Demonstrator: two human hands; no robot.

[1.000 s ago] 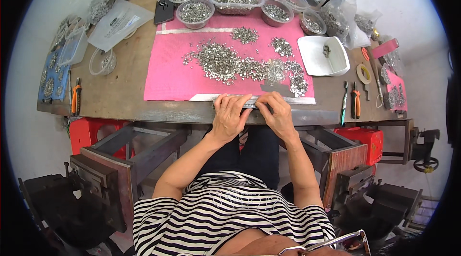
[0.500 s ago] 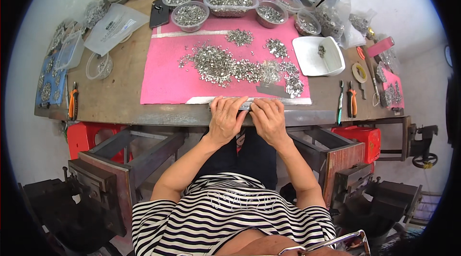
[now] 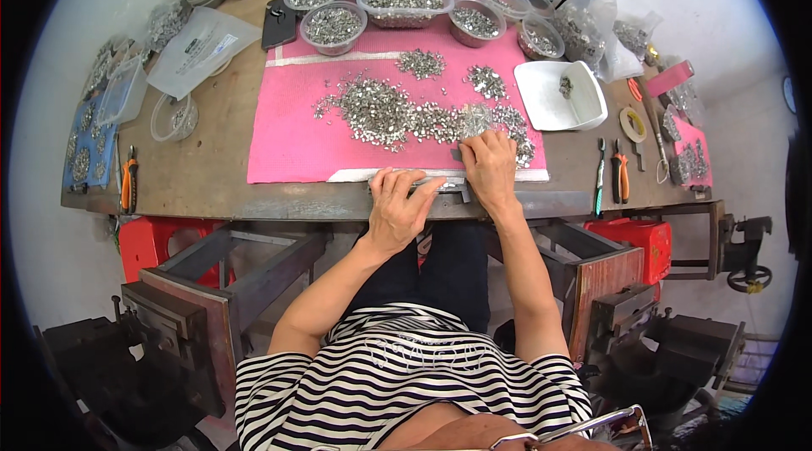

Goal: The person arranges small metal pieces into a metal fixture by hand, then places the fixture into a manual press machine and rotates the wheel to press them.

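Note:
At the bench's near edge, my left hand (image 3: 397,213) has its fingers curled over a narrow silver metal bar (image 3: 452,184), gripping it. My right hand (image 3: 491,170) reaches onto the pink mat (image 3: 292,134), its fingertips drawn together at a bundle of thin shiny wire-like pieces (image 3: 476,117). What those fingertips pinch, if anything, is hidden. Left of them spreads a large heap of small silver metal pieces (image 3: 372,111). Smaller piles lie farther back, one a small pile (image 3: 420,64) at centre and another pile (image 3: 486,82) to its right.
Behind the mat stand a square plastic tub (image 3: 406,20) and several round tubs of metal pieces. A white tray (image 3: 541,113) is on the right, with orange-handled pliers (image 3: 621,179) and a green toothbrush (image 3: 600,176) nearby. More pliers (image 3: 128,183) lie at left.
My right hand has left the metal bar and moved forward and right to the wire-like pieces. My left hand stays at the bar, its thumb and forefinger now visible along it.

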